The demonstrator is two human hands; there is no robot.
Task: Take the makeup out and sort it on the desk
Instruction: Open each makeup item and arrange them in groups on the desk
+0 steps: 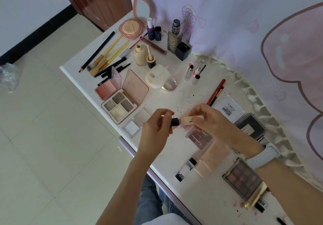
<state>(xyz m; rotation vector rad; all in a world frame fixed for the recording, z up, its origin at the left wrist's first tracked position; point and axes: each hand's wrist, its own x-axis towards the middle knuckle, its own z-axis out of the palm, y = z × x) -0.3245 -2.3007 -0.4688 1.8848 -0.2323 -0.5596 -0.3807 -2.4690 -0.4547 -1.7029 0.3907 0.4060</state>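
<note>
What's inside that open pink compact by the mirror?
The pink compact holds a peach puff, split into two wedge halves, filling the tray. Whatever powder lies beneath the puff is covered.

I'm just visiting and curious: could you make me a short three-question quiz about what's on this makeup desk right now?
1. True or false: both hands hold parts of one small lipstick-like item above the desk.
2. What lies nearest the four-pan eyeshadow palette? A) the black pencil B) the pink blush compact C) the red pencil
3. Fill in: the round pink powder compact has its lid ____.

Key
1. True: the left hand pinches the black-and-pink piece, the right hand the cream piece.
2. B, the blush compact.
3. Open.
</note>
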